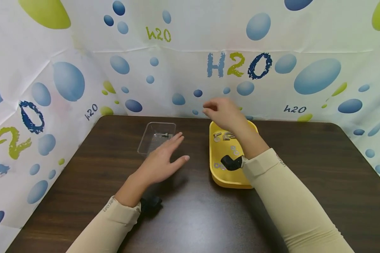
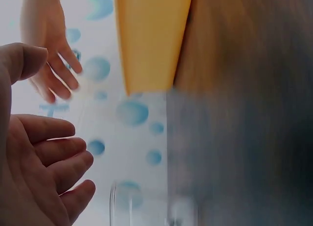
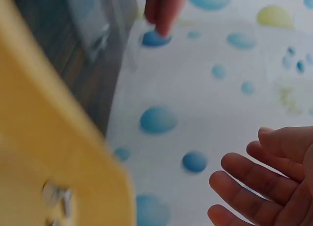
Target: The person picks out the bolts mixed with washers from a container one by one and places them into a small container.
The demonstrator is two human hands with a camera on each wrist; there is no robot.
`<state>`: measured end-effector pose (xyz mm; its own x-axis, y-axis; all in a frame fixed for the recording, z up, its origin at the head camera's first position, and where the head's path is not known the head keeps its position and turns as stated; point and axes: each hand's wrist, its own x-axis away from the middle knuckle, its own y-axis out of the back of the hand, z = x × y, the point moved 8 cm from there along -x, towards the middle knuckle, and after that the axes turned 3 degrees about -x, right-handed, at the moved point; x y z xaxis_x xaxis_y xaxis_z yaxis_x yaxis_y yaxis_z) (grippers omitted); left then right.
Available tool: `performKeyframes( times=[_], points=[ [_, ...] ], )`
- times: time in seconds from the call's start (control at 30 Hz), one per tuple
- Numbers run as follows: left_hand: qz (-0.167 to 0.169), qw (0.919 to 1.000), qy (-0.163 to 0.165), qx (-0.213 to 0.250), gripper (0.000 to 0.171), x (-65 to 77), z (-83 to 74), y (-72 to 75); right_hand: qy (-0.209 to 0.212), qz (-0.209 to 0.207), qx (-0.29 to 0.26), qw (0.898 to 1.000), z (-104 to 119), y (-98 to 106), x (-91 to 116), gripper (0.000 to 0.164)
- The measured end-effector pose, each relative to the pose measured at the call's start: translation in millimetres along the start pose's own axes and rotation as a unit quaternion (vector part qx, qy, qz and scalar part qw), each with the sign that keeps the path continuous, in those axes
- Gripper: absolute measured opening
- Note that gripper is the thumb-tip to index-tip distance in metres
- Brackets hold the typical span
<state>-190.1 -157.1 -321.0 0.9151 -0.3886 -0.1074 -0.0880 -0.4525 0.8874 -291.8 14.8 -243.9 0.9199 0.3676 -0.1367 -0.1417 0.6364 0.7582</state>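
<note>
My left hand [image 1: 159, 163] hovers over the table just in front of a small clear plastic container [image 1: 153, 141], its fingers extended and holding nothing. Inside that container lies a metal bolt [image 1: 165, 135]. My right hand [image 1: 225, 112] is raised above the far end of a yellow tray [image 1: 231, 183]; the right wrist view shows its fingers [image 3: 249, 184] loosely bent with nothing between them. Metal bolts [image 1: 227, 137] lie toward the tray's far end, and several flat washers [image 1: 233, 148] are spread over its floor. My right forearm hides part of the tray.
Both containers stand on a dark wood-grain table [image 1: 196, 211], the clear one left of the yellow one. Behind the table and along its left side hangs a white sheet [image 1: 190, 70] printed with blue and green drops. A dark wrist camera [image 1: 232, 163] juts over the tray.
</note>
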Motion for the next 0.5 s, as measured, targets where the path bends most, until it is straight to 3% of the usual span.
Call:
performKeyframes(
  times=[0.13, 0.3, 0.5],
  points=[
    [0.027, 0.9995, -0.015, 0.011, 0.072, -3.1, -20.2, -17.8, -0.013, 0.012, 0.005, 1.000, -28.2, 0.9, -3.9, 0.032],
    [0.080, 0.9964, -0.023, 0.011, 0.078, -8.0, -38.8, -41.1, -0.068, 0.048, -0.002, 0.997, -58.8, -11.3, -5.8, 0.031],
    [0.097, 0.9943, -0.045, -0.001, 0.084, -15.0, -53.8, -55.3, -0.101, 0.089, -0.007, 0.991, -81.4, -29.7, -8.5, 0.030]
  ],
)
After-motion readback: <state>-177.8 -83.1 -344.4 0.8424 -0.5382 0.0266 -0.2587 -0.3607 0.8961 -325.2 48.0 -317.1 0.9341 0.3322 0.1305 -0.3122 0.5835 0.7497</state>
